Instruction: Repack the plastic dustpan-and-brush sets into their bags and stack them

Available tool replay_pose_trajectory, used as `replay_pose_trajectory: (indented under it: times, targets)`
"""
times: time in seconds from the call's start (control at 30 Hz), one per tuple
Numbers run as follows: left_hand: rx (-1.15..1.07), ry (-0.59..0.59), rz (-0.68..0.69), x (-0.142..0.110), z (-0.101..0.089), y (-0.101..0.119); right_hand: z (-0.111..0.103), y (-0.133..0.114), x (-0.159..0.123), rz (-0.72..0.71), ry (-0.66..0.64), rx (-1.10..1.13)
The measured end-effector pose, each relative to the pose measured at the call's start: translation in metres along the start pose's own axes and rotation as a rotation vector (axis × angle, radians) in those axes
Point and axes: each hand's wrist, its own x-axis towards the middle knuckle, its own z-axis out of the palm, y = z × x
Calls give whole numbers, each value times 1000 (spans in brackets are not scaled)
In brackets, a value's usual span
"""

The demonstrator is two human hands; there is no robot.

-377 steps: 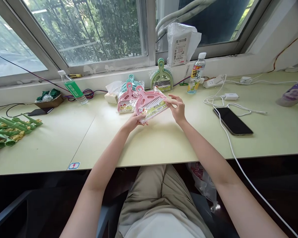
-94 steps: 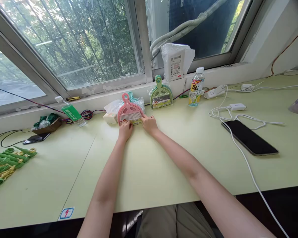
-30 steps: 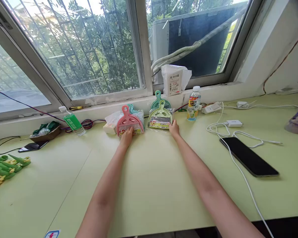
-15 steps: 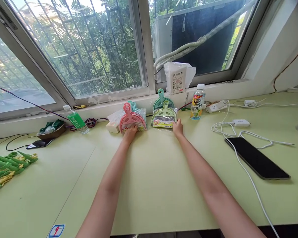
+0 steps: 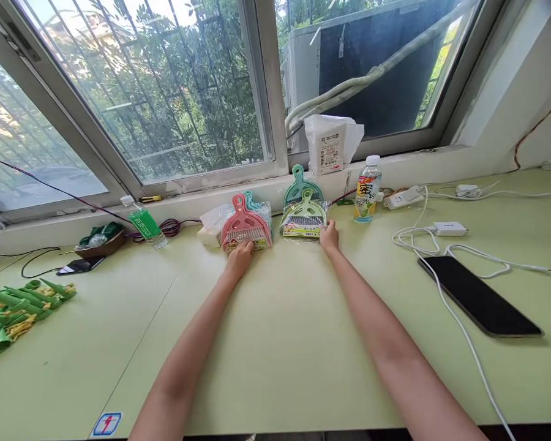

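A pink dustpan and brush set (image 5: 241, 219) in clear wrap leans near the window wall, with a teal dustpan set (image 5: 252, 201) behind it. My left hand (image 5: 239, 260) is at its lower edge, fingers closed together against the wrap. To the right, a light green dustpan and brush set (image 5: 304, 215) stands in its wrap in front of a darker teal dustpan (image 5: 298, 182). My right hand (image 5: 329, 236) pinches the lower right edge of the green set; its fingertips are partly hidden.
A tissue pack (image 5: 331, 146) sits on the sill. A lemon drink bottle (image 5: 366, 188) and a tilted green-labelled bottle (image 5: 144, 223) stand along the back. Right lie a black tablet (image 5: 480, 295) and white cables (image 5: 468, 337); green cones (image 5: 22, 306) lie left.
My left hand has drawn slightly down and toward me along the pink set, uncovering more of its brush. My right hand stays at the green set. The view has shifted a little.
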Motion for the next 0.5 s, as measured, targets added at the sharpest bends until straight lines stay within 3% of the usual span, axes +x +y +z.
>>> replay_pose_trajectory:
  times: [0.3,0.4,0.5]
  targets:
    - [32,23,61,-16,-9,7,-3,-2,0,40,17,48]
    - [-63,57,77,-28,-9,10,-6,-3,-2,68,37,82]
    - [-277,184,99,-45,-7,15,-11,-5,-10,93,53,125]
